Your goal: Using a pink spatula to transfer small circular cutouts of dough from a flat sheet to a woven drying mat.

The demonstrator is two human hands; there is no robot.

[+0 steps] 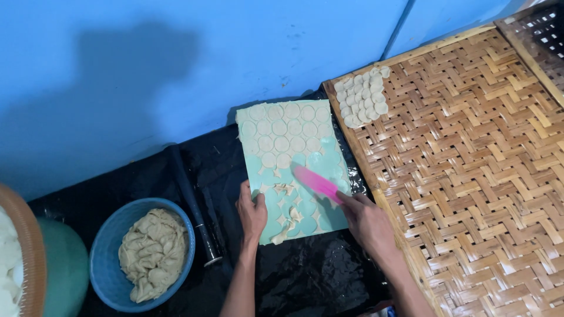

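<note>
Right grip (367,218) clasps pink spatula (317,183) over mint cutting mat (329,220); left grip (251,212) presses flat, unclenched; dough discs (285,128) beyond, woven bamboo tray (470,176) rightward.

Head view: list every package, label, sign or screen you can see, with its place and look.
None in view. The nearest to wrapping is the black plastic sheet spread under the mint-green board: dark, glossy and crinkled, no print visible. The blue wall behind is bare.
</note>
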